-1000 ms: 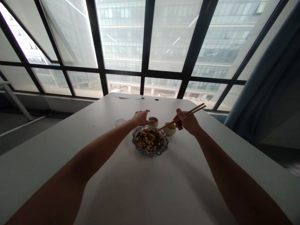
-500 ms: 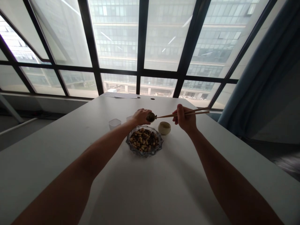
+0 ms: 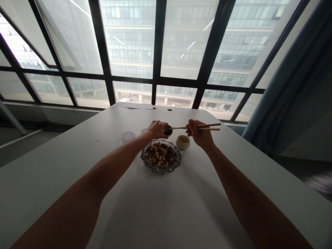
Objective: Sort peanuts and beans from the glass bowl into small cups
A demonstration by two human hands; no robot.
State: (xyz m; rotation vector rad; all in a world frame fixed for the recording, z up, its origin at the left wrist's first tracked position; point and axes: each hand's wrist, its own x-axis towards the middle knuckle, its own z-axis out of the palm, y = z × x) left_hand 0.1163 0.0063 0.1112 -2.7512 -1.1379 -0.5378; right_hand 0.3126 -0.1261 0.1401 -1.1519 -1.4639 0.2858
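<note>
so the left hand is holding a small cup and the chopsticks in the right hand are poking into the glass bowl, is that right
Not quite: the chopsticks aren't in the glass bowl. The head view shows their tips at the mouth of the small cup. The left hand does hold that cup, and the right hand the chopsticks.

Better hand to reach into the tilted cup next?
Right hand, probably: it holds the chopsticks, tips at the mouth of the cup. The left hand is taken up holding that cup.
</note>
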